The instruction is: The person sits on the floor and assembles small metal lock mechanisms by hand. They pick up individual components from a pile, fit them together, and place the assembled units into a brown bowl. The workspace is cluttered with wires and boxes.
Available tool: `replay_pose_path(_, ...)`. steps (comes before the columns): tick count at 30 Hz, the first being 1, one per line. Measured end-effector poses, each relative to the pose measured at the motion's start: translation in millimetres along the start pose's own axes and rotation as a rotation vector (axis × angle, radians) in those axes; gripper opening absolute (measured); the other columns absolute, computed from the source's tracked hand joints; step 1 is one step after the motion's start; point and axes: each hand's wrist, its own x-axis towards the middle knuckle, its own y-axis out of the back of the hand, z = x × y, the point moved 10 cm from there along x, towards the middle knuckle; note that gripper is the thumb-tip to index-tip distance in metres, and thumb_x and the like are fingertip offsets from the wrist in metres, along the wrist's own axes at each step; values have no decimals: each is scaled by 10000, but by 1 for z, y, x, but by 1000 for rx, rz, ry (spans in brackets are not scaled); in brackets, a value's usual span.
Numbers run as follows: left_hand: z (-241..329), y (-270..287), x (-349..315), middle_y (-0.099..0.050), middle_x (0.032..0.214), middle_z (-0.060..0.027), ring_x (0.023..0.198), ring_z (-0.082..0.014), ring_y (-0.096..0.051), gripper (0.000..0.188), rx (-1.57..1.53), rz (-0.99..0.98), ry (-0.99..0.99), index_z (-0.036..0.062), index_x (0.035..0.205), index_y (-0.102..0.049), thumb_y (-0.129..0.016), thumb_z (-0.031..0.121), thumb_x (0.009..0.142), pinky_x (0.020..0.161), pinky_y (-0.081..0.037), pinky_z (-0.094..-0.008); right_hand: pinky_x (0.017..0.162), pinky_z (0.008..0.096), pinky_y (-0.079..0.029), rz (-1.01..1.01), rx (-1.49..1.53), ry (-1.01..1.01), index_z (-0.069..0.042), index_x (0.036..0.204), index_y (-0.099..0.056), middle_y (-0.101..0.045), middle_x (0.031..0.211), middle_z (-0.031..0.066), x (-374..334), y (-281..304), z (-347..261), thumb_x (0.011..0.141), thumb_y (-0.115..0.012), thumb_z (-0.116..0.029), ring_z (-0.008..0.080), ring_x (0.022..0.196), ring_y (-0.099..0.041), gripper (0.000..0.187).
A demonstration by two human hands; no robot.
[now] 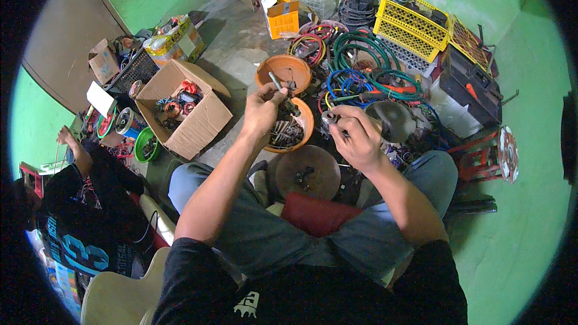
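My left hand (pixel 262 108) is raised over an orange bowl (pixel 304 121) full of dark bolts and grips a long metal bolt (pixel 276 80) between its fingertips. My right hand (pixel 359 135) is closed on a small round metal part (pixel 329 117) just right of that bowl. A second, nearly empty orange bowl (pixel 283 71) stands behind the first. A round brown metal disc (pixel 304 171) with a small piece on it lies on the floor between my knees.
An open cardboard box (pixel 183 105) of parts sits to the left. Coiled green, blue and red hoses (pixel 361 63) and yellow crates (pixel 412 21) lie behind. Another person (pixel 84 204) in a dark shirt sits at the far left. A red metal stand (pixel 487 153) is at the right.
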Motion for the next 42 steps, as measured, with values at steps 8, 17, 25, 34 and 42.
replay_pose_path(8, 0, 6, -1, -683, 966, -85, 771, -175, -684, 247, 8, 32, 14, 10, 1173, -600, -588, 169, 984, 620, -549, -316, 613, 341, -556, 19, 8, -28, -21, 942, -604, -673, 947, 116, -2, -3, 4, 732, -734, 65, 255, 758, -690, 261)
replay_pose_path(17, 36, 26, -7, -679, 977, -61, 733, -139, -635, 279, -71, 137, 49, 14, 1223, -597, -548, 175, 1001, 638, -490, -273, 650, 355, -563, 43, 5, -85, -15, 959, -642, -667, 941, 109, 5, 2, 12, 755, -726, 55, 253, 779, -691, 231)
replay_pose_path(25, 38, 38, -5, -680, 1020, -76, 710, -126, -586, 299, -116, 176, 32, 11, 1252, -588, -539, 170, 1004, 604, -455, -274, 621, 339, -552, 18, 93, -329, 13, 968, -630, -657, 912, 131, 9, -8, 38, 814, -733, 2, 264, 743, -678, 185)
replay_pose_path(34, 3, 47, 19, -665, 919, -69, 727, -154, -622, 277, -167, 211, 81, 16, 1228, -590, -540, 160, 996, 608, -472, -284, 525, 260, -502, -123, 261, -816, 11, 1000, -678, -675, 833, 83, -29, -90, 122, 871, -717, -85, 130, 602, -604, 165)
replay_pose_path(42, -33, 68, 63, -641, 861, -113, 719, -221, -659, 139, -306, 378, 85, 29, 1019, -576, -569, 163, 982, 639, -553, -365, 498, 298, -558, 14, 492, -1303, 39, 952, -660, -659, 795, 107, -131, -226, 262, 888, -676, -55, 175, 632, -646, 115)
